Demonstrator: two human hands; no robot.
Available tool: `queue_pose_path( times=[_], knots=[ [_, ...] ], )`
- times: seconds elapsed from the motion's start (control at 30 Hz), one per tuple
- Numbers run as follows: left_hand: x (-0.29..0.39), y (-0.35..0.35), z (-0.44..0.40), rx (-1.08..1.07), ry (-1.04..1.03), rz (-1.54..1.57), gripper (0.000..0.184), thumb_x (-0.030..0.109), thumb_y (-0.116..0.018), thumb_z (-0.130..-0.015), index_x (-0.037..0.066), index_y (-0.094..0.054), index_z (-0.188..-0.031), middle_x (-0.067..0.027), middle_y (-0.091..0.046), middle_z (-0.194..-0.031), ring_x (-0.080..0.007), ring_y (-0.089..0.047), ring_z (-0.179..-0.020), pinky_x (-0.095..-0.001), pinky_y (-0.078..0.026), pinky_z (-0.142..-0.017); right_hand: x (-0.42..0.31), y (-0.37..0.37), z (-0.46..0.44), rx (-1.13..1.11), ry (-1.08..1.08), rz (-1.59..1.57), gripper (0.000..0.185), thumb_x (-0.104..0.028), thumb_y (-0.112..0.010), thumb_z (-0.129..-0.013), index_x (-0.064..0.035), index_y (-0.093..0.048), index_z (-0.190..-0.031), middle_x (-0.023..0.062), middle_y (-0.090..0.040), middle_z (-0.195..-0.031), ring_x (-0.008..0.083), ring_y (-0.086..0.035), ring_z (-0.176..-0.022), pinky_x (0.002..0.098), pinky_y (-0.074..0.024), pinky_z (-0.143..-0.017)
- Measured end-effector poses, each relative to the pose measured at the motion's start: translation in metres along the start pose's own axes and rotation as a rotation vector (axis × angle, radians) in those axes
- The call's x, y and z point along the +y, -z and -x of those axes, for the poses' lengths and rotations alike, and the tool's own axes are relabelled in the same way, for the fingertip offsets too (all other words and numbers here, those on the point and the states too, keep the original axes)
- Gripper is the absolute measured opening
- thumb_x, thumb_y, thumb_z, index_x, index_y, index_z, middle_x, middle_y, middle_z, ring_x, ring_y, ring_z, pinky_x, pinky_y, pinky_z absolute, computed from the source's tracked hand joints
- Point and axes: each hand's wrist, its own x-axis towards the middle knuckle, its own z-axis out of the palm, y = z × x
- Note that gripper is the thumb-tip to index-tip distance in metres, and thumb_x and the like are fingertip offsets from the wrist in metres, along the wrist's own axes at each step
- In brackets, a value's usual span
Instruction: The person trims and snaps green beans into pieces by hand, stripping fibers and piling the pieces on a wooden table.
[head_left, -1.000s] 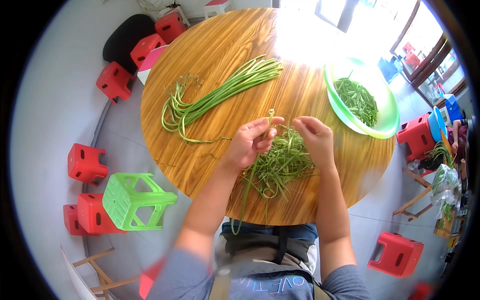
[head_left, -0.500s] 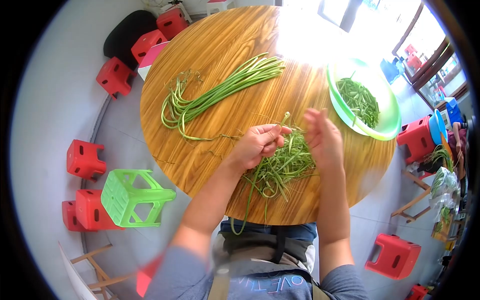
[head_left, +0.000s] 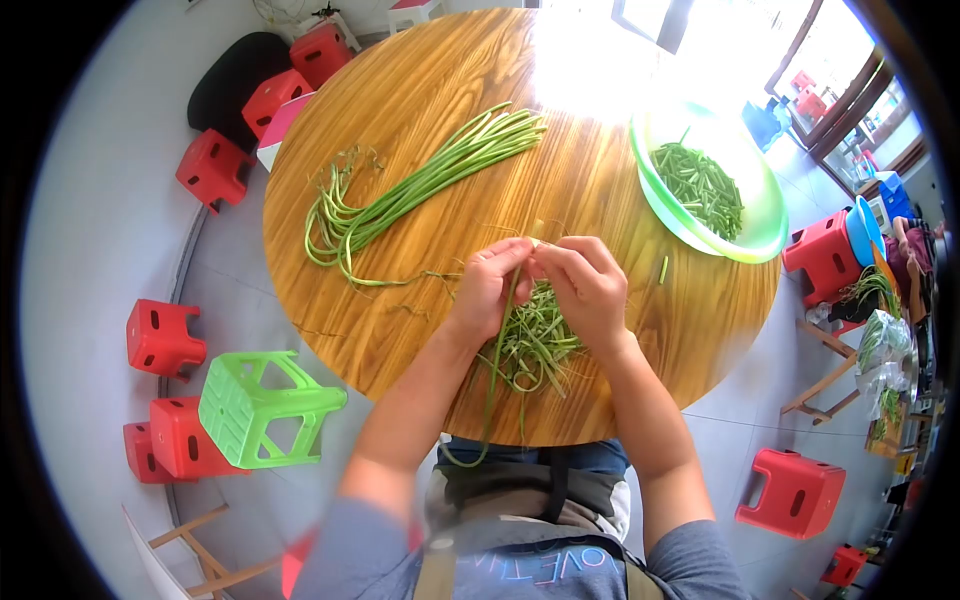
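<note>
Above the near part of the table my left hand (head_left: 490, 288) is closed around a long garlic scape (head_left: 490, 410), whose tail hangs in a curve past the table edge. My right hand (head_left: 588, 288) pinches the top end of that scape, its fingertips meeting those of the left. Under both hands lies a tangled heap of thin green trimmings (head_left: 537, 345), partly covered by them. Farther off to the left rests a bundle of whole garlic scapes (head_left: 430, 185). Cut pieces (head_left: 700, 190) fill part of a green bowl (head_left: 765, 248) at the right, and one short piece (head_left: 663, 270) lies beside it.
The round wooden table (head_left: 400, 345) has bright glare at its far side. A green stool (head_left: 230, 410) and several red stools (head_left: 165, 335) stand on the floor at the left. Another red stool (head_left: 792, 493) is at the right, near folding wooden legs (head_left: 825, 380).
My right hand has come left from near the bowl to meet the left hand at the scape. A short green piece now lies on the table by the bowl. The view has shifted slightly.
</note>
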Motion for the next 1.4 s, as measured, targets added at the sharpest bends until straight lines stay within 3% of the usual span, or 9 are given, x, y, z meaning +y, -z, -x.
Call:
queue_pose_path(
  times=[0.2,0.3,0.4,0.57,0.7,0.9,1.03,1.23,1.4],
  knots=[
    [0.015,0.03,-0.009,0.064,-0.011,0.367,0.025,0.027,-0.05,-0.092,0.007,-0.054,-0.107,-0.0008,-0.054,-0.066,-0.0093,-0.046,-0.051,-0.0237,-0.037,-0.047,-0.012,0.033,-0.015,-0.23,-0.743,-0.833,0.006,-0.001,-0.065,-0.08,0.0019,-0.063,-0.084,-0.0029,-0.057,-0.078,0.0016,-0.051,-0.069,0.0159,-0.0401,-0.059],
    [0.02,0.024,-0.007,0.18,-0.095,0.3,0.025,0.027,-0.05,-0.092,0.007,-0.054,-0.106,0.0003,-0.052,-0.061,-0.0082,-0.043,-0.049,-0.0229,-0.036,-0.047,0.002,0.046,-0.019,-0.474,-0.801,-0.821,0.006,-0.002,-0.064,-0.079,0.0014,-0.063,-0.084,-0.0033,-0.057,-0.075,0.0011,-0.05,-0.068,0.0167,-0.0397,-0.058],
    [0.027,0.03,-0.013,0.348,-0.145,0.279,0.026,0.028,-0.049,-0.093,0.007,-0.054,-0.108,0.0014,-0.048,-0.057,-0.0067,-0.039,-0.046,-0.0225,-0.035,-0.048,0.013,0.056,-0.016,-0.405,-0.776,-0.756,0.008,-0.003,-0.063,-0.08,0.0016,-0.063,-0.086,-0.0028,-0.058,-0.077,0.002,-0.051,-0.069,0.017,-0.0412,-0.059],
    [0.031,0.033,-0.007,0.128,-0.087,0.349,0.029,0.029,-0.048,-0.094,0.007,-0.054,-0.111,0.0035,-0.044,-0.056,-0.0045,-0.032,-0.043,-0.0199,-0.032,-0.047,-0.002,0.054,-0.012,-0.674,-0.48,-0.171,0.017,-0.009,-0.064,-0.079,-0.0022,-0.065,-0.095,0.0013,-0.062,-0.079,0.0089,-0.055,-0.07,0.0208,-0.0452,-0.062],
    [0.027,0.023,-0.004,0.118,-0.032,0.283,0.029,0.03,-0.048,-0.094,0.006,-0.054,-0.11,0.004,-0.042,-0.057,-0.0044,-0.029,-0.043,-0.0199,-0.031,-0.047,0.0,0.069,-0.022,-0.297,-0.851,0.023,0.027,-0.018,-0.069,-0.075,-0.0022,-0.063,-0.096,0.0129,-0.062,-0.098,0.0215,-0.059,-0.076,0.0336,-0.0488,-0.068],
    [0.029,0.019,-0.001,0.081,-0.034,0.281,0.029,0.028,-0.048,-0.094,0.005,-0.053,-0.111,0.0045,-0.042,-0.057,-0.0045,-0.032,-0.045,-0.0204,-0.031,-0.048,0.068,0.09,0.024,-0.279,-0.691,0.734,0.018,-0.015,-0.064,-0.079,0.001,-0.059,-0.086,0.016,-0.062,-0.088,0.0299,-0.059,-0.076,0.0383,-0.0464,-0.072],
    [0.024,0.023,-0.001,-0.016,-0.008,0.243,0.031,0.027,-0.046,-0.095,0.002,-0.05,-0.113,0.0056,-0.04,-0.058,-0.0045,-0.036,-0.049,-0.0207,-0.033,-0.05,0.048,0.079,0.012,-0.413,-0.543,0.292,0.019,-0.01,-0.062,-0.077,0.0004,-0.059,-0.093,0.0127,-0.061,-0.083,0.0245,-0.058,-0.069,0.0323,-0.0481,-0.066],
    [0.028,0.007,0.008,-0.052,0.075,0.198,0.03,0.022,-0.042,-0.095,-0.003,-0.058,-0.099,0.0036,-0.041,-0.057,-0.0034,-0.029,-0.045,-0.0176,-0.025,-0.042,0.032,0.097,-0.056,0.213,-0.311,0.539,0.032,-0.015,-0.063,-0.083,-0.0054,-0.058,-0.114,0.0101,-0.061,-0.097,0.0182,-0.059,-0.079,0.0282,-0.0483,-0.068],
    [0.024,0.005,0.007,-0.177,0.13,0.154,0.03,0.021,-0.041,-0.094,-0.002,-0.06,-0.097,0.004,-0.042,-0.058,-0.0045,-0.032,-0.048,-0.0183,-0.027,-0.043,-0.012,0.068,-0.065,0.042,-0.688,0.014,0.03,-0.023,-0.062,-0.086,-0.0037,-0.061,-0.109,0.0024,-0.061,-0.088,0.0109,-0.055,-0.077,0.0241,-0.0446,-0.066]
  ],
)
